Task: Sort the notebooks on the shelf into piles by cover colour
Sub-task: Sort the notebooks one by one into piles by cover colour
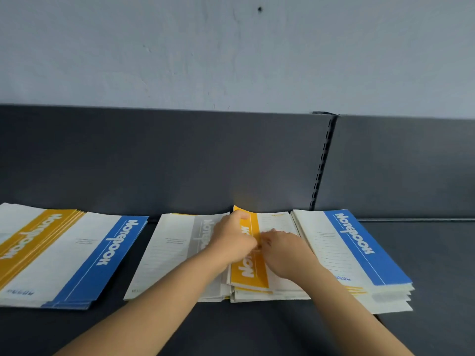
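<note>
Fingers of the left hand (232, 237) curl round the far edge of the yellow notebook (248, 273), which lies just left of the blue-topped stack (359, 253). The right hand (285, 250) rests on it, but I cannot tell whether it pinches. Best to lift this one notebook alone, keep it flat, and carry it to the yellow pile (33, 240), far left of that stack.

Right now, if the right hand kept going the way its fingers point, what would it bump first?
The right hand points left across the yellow notebook, so probably the left hand first.
</note>
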The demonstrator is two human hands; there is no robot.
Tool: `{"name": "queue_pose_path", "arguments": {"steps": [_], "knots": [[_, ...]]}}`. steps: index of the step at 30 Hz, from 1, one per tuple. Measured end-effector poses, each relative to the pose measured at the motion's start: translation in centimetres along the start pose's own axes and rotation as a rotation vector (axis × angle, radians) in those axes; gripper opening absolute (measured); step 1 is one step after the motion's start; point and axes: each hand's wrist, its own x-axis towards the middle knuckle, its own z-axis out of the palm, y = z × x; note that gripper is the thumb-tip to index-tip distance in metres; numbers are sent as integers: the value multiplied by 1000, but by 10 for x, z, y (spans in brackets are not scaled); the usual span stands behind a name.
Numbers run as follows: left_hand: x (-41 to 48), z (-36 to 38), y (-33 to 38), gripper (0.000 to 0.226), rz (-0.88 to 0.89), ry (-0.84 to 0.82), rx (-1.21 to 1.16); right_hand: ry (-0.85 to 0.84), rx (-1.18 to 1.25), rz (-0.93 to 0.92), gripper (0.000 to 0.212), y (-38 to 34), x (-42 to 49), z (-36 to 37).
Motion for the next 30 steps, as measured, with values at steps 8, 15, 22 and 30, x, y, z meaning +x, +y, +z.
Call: {"name": "queue_pose_path", "arguments": {"steps": [8, 15, 22, 30], "knots": [[-3, -2, -2, 70, 55, 77, -62, -39, 22, -44, 36, 1, -7, 4], [-4, -25, -9, 71, -4, 187, -369, -43, 73, -107, 64, -9, -7, -6], [-22, -136, -37, 57, 57, 201, -372, 100, 141, -252, 76, -76, 4, -32], [-58, -293, -102, 57, 326, -223, -164, 266, 122, -568, 97, -245, 16, -22]]}}
